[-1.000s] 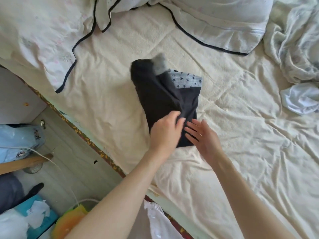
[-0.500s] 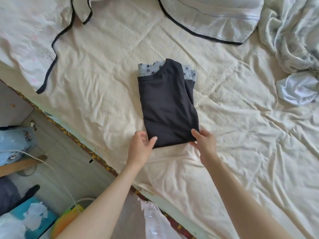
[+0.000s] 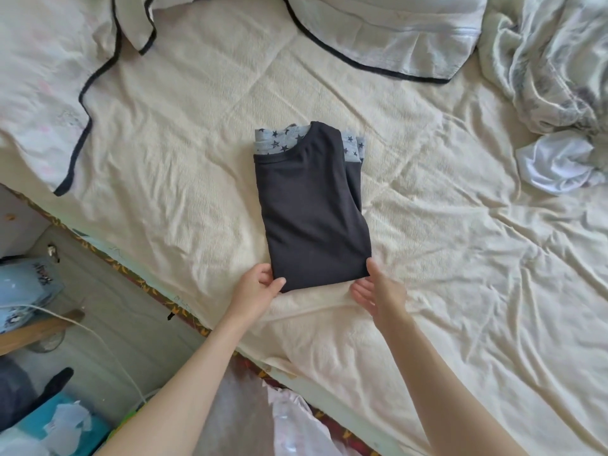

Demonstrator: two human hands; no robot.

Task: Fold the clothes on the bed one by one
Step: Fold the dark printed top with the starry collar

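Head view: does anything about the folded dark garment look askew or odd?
Slightly. The dark garment lies folded flat, but its star-print grey band pokes out unevenly at the far end. Left hand and right hand touch its near corners.

Bare sheet (image 3: pixel 460 258) is lying open right of the right hand (image 3: pixel 378 292), while the folded dark garment (image 3: pixel 312 209) is blocking directly ahead of both hands.

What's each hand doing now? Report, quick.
Left hand: pinches the dark folded garment at its near corner.
Right hand: open, fingers relaxed, thumb touching the garment's edge.
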